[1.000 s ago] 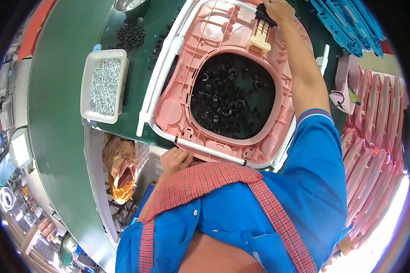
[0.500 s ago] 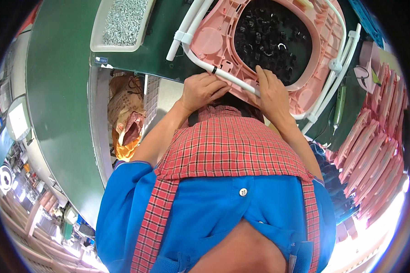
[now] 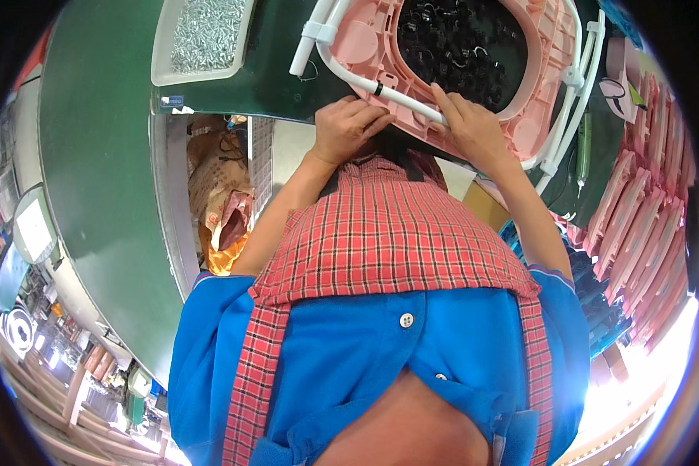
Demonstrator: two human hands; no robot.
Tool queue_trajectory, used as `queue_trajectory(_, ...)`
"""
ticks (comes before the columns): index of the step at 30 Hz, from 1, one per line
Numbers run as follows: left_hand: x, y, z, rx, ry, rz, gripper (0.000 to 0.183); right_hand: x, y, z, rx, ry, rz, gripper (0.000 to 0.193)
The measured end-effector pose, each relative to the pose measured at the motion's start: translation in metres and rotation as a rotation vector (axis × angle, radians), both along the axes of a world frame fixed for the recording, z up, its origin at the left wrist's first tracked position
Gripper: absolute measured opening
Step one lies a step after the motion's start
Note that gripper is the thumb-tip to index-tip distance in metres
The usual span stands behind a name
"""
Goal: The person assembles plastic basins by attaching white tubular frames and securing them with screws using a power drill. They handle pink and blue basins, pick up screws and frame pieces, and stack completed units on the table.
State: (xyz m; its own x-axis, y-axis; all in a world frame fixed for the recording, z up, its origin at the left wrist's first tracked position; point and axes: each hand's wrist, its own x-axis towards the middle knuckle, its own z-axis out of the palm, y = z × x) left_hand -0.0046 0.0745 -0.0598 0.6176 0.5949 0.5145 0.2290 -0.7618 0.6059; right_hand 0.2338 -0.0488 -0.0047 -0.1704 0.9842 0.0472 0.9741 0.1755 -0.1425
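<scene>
**Pink panel [image 3: 357,43] handled at its near edge, both sides of the tube end**

Panel lay at 1 o'clock on the green tabletop [image 3: 93,179], w/ a white tube [image 3: 415,103] along its near edge. L hand [image 3: 348,128], at 12 o'clock, had its fingers bent, thumb close to fingertips, right by that edge; couldn't tell if anything was pinched. R hand [image 3: 478,132], at 1 o'clock, had fingers part-straight, reaching over the tube; thumb hidden, so grip n/k.

Step in hand: prob. steadying or adjusting the near edge by hand, no tool held. Next move seemed to call for R fingers keeping tube & panel steady, L fingertips working precisely at the edge.

Black clips [image 3: 450,58] showed thru the panel's opening; tray [image 3: 163,74] of silver screws [image 3: 208,35] at 11 o'clock, green tool [image 3: 583,147] at 2.
</scene>
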Motion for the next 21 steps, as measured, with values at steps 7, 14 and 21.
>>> queue_trajectory(7, 0.000, 0.001, -0.001, -0.013, 0.055, -0.018, 0.015, 0.004, 0.000, 0.009, 0.023, 0.083, 0.028, 0.067)
queue_trajectory(14, 0.030, -0.003, 0.040, 0.188, 0.045, -0.540, 0.023, -0.019, 0.002, 0.046, 0.168, 0.104, -0.122, 0.027)
queue_trajectory(21, 0.053, 0.009, 0.029, 0.225, -0.090, -0.618, 0.012, -0.020, -0.020, 0.021, 0.070, 0.245, -0.246, 0.029)
